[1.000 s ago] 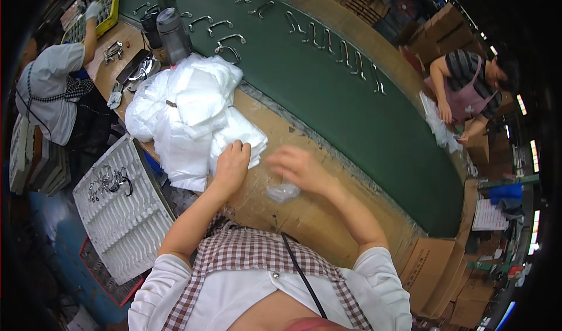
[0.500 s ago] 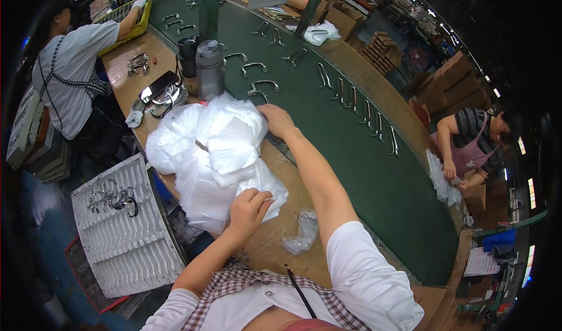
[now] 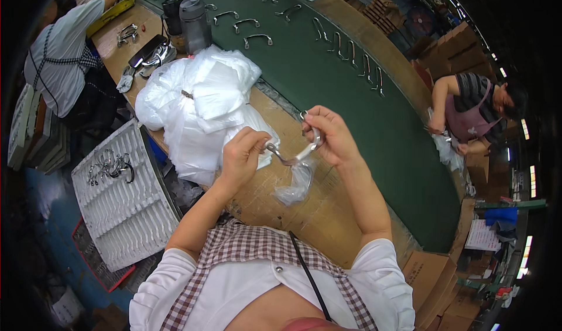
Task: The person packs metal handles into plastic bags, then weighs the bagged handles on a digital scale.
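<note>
A shiny chrome handle, curved like a door pull, is up in front of me over the table. My right hand grips its right end, fingers bent around the metal. At its left end, the fingertips of my left hand are pinched together on the metal; whether they also hold some film is hard to see. Just beyond my left hand lies a big heap of clear plastic bags, tied with a brown band. Below the handle, a crumpled clear bag rests on the table.
A green conveyor belt carries several chrome handles beyond the table. A grey bottle stands behind the bags. A slotted white tray with metal parts is at left. Co-workers work at far left and right.
My right hand has come back from the belt's edge with a chrome handle. My left hand has left the bag heap and met the handle's other end. The view has shifted.
</note>
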Demonstrator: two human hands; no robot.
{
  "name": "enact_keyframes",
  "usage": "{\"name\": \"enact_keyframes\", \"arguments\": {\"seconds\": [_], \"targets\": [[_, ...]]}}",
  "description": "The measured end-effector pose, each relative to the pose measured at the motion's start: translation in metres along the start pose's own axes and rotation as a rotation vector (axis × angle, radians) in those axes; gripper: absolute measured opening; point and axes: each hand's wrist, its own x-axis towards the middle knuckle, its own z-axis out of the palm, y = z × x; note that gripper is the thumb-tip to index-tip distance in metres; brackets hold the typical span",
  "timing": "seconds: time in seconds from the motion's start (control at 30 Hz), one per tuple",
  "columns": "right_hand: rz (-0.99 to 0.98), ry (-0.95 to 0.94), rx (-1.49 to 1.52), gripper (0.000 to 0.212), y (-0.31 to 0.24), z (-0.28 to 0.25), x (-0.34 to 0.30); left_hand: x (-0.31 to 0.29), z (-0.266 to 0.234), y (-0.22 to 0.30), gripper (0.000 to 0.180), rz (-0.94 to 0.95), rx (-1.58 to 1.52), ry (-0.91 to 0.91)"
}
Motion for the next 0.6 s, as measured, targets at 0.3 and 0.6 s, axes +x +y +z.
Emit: {"name": "enact_keyframes", "arguments": {"seconds": [0.3, 0.6], "targets": [[-1.378, 0.024, -1.526, 0.004, 0.066, 0.026, -0.080, -0.041, 0.018, 0.056, 0.008, 0.247, 0.129, -0.064], [-0.562, -0.454, -1.444, 0.016, 0.086, -0.017, -0.063, -0.029, 0.018, -0.044, 0.014, 0.293, 0.761, -0.290]]}}
